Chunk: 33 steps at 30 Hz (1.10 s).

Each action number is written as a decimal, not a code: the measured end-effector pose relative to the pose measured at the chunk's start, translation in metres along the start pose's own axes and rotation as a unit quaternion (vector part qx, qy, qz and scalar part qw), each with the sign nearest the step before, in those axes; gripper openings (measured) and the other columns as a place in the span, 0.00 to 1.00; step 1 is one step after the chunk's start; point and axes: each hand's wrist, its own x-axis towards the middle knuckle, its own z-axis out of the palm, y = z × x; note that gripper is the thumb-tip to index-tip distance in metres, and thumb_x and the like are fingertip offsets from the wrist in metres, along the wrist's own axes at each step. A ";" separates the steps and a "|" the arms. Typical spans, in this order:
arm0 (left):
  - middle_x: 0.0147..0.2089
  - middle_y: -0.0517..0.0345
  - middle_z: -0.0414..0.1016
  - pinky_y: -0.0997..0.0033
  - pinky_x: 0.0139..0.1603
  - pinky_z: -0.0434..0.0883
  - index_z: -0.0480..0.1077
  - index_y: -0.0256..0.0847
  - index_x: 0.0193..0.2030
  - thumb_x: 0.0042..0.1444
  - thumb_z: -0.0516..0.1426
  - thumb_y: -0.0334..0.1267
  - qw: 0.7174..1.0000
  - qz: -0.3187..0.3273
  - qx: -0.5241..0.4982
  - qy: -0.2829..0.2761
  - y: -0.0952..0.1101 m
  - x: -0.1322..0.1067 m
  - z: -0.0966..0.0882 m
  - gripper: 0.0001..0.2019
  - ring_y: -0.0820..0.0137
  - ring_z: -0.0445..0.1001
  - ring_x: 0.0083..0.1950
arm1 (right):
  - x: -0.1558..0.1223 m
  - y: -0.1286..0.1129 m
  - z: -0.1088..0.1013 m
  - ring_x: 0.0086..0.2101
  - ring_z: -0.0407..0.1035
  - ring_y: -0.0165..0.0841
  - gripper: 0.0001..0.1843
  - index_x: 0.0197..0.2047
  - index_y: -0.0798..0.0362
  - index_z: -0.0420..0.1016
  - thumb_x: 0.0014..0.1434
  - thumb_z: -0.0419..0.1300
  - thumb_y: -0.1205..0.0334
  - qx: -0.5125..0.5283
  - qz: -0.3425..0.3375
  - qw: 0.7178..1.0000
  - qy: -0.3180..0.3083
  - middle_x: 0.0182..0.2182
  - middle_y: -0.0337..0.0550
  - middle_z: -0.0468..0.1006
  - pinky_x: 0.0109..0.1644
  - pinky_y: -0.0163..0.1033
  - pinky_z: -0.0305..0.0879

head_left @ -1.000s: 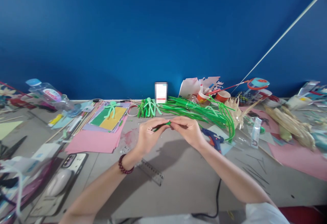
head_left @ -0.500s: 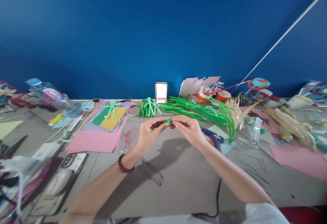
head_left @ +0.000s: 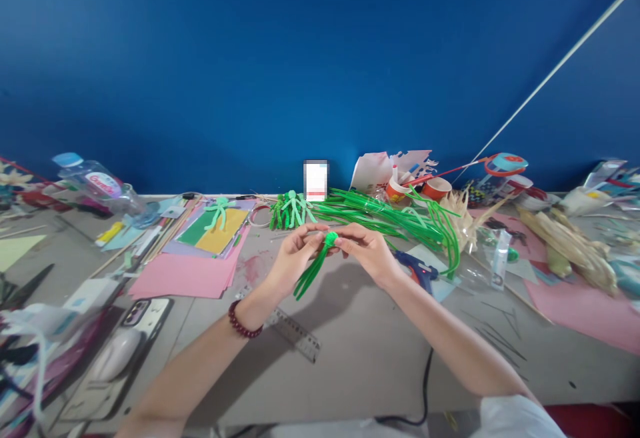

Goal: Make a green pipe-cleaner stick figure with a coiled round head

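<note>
Between my hands, above the table, is a bundle of green pipe cleaners (head_left: 311,274) with a rounded, coiled head at its top. Its loose stems hang down and to the left. My left hand (head_left: 296,258) pinches the bundle just under the head, fingers closed. From the other side, my right hand (head_left: 367,251) grips the head between thumb and fingers. Behind my hands stand several small pipe cleaner figures (head_left: 295,209) in light and dark green. A large pile of loose green pipe cleaners (head_left: 367,211) lies to their right.
A glue gun (head_left: 419,271) lies right of my right hand. Below my left wrist rests a ruler (head_left: 295,337). Pink paper (head_left: 185,275), a phone (head_left: 150,311) and a mouse (head_left: 117,355) are on the left. Paper cups (head_left: 436,189) and dried husks (head_left: 570,245) stand or lie at right.
The green bundle has turned in my fingers: its stems, hidden before, now hang toward me at the lower left, and its round head shows. Both hands stay in nearly the same place.
</note>
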 end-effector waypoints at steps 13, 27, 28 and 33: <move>0.35 0.52 0.79 0.71 0.42 0.70 0.76 0.35 0.41 0.45 0.65 0.40 0.994 -0.095 0.033 -0.033 0.002 0.000 -0.002 0.16 0.69 0.77 0.36 | 0.006 0.009 -0.008 0.29 0.67 0.29 0.16 0.43 0.50 0.79 0.54 0.62 0.53 0.162 0.099 0.981 -0.046 0.29 0.40 0.77 0.33 0.36 0.60; 0.31 0.53 0.79 0.69 0.41 0.71 0.75 0.34 0.35 0.41 0.67 0.39 0.998 -0.050 0.041 0.017 -0.006 0.000 0.001 0.15 0.69 0.77 0.34 | 0.008 0.016 -0.007 0.28 0.66 0.28 0.15 0.39 0.51 0.80 0.50 0.65 0.52 0.083 0.034 0.996 -0.010 0.35 0.43 0.76 0.34 0.37 0.66; 0.31 0.53 0.79 0.69 0.40 0.72 0.74 0.34 0.34 0.40 0.67 0.39 0.998 -0.042 0.036 0.026 -0.007 0.001 0.000 0.15 0.69 0.76 0.33 | 0.008 0.016 -0.007 0.28 0.66 0.28 0.15 0.40 0.51 0.80 0.51 0.64 0.51 0.085 0.037 0.996 -0.010 0.34 0.43 0.76 0.35 0.37 0.65; 0.29 0.58 0.76 0.74 0.34 0.70 0.73 0.37 0.34 0.39 0.68 0.37 0.997 0.018 0.046 0.064 -0.012 0.005 -0.003 0.15 0.74 0.73 0.30 | 0.008 0.011 -0.005 0.32 0.68 0.30 0.17 0.42 0.52 0.79 0.52 0.63 0.50 0.092 0.041 0.995 0.008 0.36 0.44 0.78 0.34 0.36 0.65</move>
